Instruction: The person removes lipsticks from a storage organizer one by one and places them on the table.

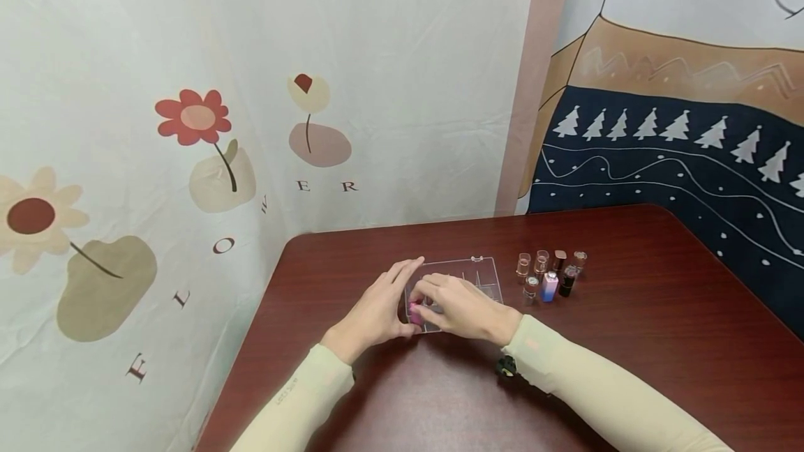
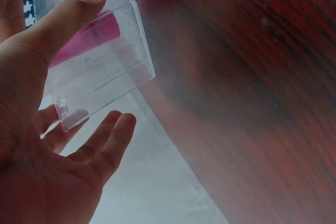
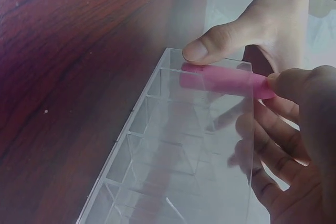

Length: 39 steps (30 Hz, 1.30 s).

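A clear plastic organizer box (image 1: 498,283) with divided compartments stands on the table. My right hand (image 1: 461,305) pinches the top of a pink lipstick tube (image 3: 226,80) between thumb and fingers. The tube stands in the box's corner compartment, seen through the clear wall in both wrist views. My left hand (image 1: 377,305) lies along the box's left side, its fingers nearly straight. The left thumb (image 2: 68,22) touches the front wall near the tube.
Right of the box stands a group of several small cosmetics: clear-capped tubes (image 1: 523,265), a pink-and-blue tube (image 1: 549,288) and a black tube (image 1: 568,282). The dark red table (image 1: 628,340) meets a flower-printed cloth (image 1: 408,89) behind it.
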Each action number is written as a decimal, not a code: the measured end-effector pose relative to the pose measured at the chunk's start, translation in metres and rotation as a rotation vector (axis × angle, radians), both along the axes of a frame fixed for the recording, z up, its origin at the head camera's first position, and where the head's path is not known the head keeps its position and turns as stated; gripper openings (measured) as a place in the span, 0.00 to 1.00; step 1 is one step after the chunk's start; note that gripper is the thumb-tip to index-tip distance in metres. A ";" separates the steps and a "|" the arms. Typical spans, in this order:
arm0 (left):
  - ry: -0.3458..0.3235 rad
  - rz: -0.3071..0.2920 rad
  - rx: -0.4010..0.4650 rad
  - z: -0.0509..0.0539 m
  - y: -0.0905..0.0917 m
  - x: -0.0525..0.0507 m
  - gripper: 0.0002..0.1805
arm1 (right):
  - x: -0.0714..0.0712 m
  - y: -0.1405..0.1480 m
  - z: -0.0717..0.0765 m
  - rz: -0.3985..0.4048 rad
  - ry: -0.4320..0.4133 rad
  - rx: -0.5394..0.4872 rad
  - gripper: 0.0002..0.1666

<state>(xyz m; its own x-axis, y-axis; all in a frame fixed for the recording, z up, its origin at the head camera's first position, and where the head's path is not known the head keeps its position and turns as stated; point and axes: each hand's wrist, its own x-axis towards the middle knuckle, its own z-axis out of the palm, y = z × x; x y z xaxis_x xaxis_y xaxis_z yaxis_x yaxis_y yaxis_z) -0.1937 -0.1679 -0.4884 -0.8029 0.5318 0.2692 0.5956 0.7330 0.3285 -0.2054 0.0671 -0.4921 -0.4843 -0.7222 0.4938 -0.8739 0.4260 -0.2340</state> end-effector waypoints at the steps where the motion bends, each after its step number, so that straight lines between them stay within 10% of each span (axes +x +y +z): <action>1: 0.000 -0.001 0.000 0.000 0.000 0.000 0.73 | 0.000 0.000 0.001 0.002 0.004 -0.005 0.04; 39: 0.011 0.012 -0.018 -0.004 0.001 -0.003 0.75 | 0.009 0.031 0.025 -0.063 0.115 -0.110 0.12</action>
